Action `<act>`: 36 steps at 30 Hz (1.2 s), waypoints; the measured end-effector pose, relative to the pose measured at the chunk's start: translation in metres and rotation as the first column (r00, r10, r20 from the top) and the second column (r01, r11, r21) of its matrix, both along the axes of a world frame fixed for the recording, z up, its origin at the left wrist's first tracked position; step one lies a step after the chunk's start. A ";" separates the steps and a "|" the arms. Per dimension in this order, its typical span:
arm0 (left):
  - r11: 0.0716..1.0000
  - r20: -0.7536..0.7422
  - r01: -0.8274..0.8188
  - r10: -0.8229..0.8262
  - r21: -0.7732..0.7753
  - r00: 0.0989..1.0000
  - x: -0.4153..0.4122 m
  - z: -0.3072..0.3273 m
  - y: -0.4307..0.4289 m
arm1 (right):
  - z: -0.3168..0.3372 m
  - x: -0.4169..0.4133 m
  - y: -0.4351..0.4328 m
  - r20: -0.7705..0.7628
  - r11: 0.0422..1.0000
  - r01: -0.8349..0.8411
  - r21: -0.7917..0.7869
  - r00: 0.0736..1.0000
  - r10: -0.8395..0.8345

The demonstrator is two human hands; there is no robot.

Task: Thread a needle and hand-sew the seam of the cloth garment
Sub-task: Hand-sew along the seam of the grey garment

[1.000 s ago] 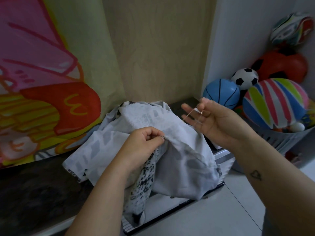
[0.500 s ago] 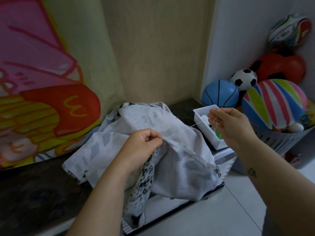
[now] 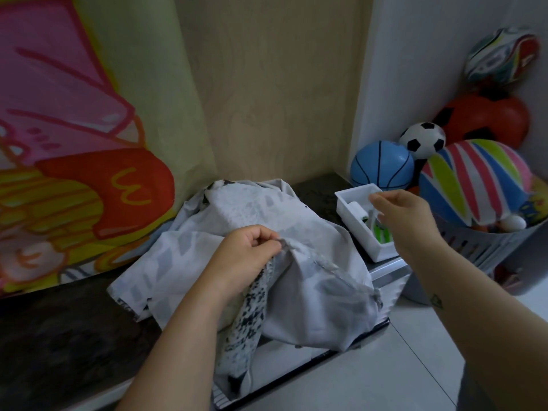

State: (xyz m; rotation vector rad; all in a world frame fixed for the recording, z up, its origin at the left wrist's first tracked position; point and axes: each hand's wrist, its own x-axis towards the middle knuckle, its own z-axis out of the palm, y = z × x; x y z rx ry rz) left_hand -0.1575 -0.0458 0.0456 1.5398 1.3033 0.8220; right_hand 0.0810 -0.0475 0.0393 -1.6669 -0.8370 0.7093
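A bright cartoon poster (image 3: 74, 143) leans on the far left wall above a dark counter (image 3: 59, 321). The grey patterned garment (image 3: 311, 292) lies heaped at the counter's middle. The left hand (image 3: 246, 256) pinches its folded seam. To the right, the right hand (image 3: 406, 218) hovers over a white box (image 3: 358, 235), fingertips drawn together; whether they hold anything I cannot tell. Balls (image 3: 474, 182) fill a basket (image 3: 474, 244) far right.

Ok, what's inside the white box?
A white roll and a green thing, too blurred to name, lie in the box. The right hand covers its right side, so the rest is hidden.
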 end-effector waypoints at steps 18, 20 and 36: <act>0.975 -0.230 0.149 -0.109 0.166 0.967 0.002 -0.005 -0.003 | 0.033 -0.037 -0.021 0.413 0.685 -0.617 -0.388 0.548 0.727; 0.967 -0.290 0.169 -0.109 0.190 0.951 0.003 -0.005 -0.003 | 0.034 -0.036 -0.020 0.426 0.661 -0.598 -0.453 0.506 0.750; 0.971 -0.256 0.156 -0.106 0.183 0.961 -0.002 -0.003 -0.007 | 0.025 -0.050 -0.010 0.636 0.701 -0.579 -0.416 0.367 0.679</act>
